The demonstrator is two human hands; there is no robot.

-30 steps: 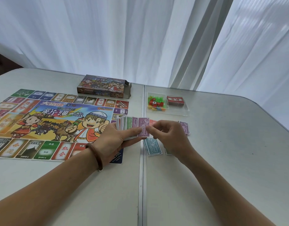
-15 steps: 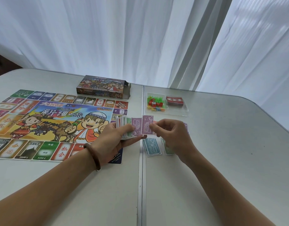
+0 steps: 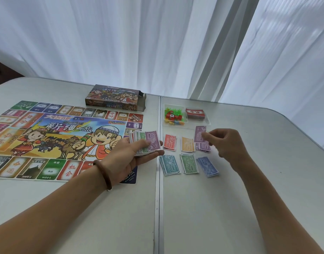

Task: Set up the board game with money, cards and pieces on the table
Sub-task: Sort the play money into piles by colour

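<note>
A fanned stack of paper play-money notes (image 3: pixel 145 142), purple on top, is grasped in the left grip (image 3: pixel 131 156) at the centre of the frame. It is held over the right edge of the colourful printed paper game board (image 3: pixel 56 138) spread on the white tabletop (image 3: pixel 249 198). A single purple paper note (image 3: pixel 200 133) is pinched in the right grip (image 3: pixel 228 143), just above a purple pile of notes (image 3: pixel 205 147). To the left of that pile, an orange pile (image 3: pixel 187 144) and a red pile (image 3: pixel 169 142) are laid. In the row below them, a teal pile (image 3: pixel 169 165), a green pile (image 3: pixel 189 164) and a blue pile (image 3: pixel 207 165) are set out. Higher in the frame, small coloured plastic pieces (image 3: pixel 173 117) and a red deck of cards (image 3: pixel 195 113) are held in a clear plastic tray (image 3: pixel 206 122). A printed cardboard game box (image 3: pixel 115 97) is seen above the board.
</note>
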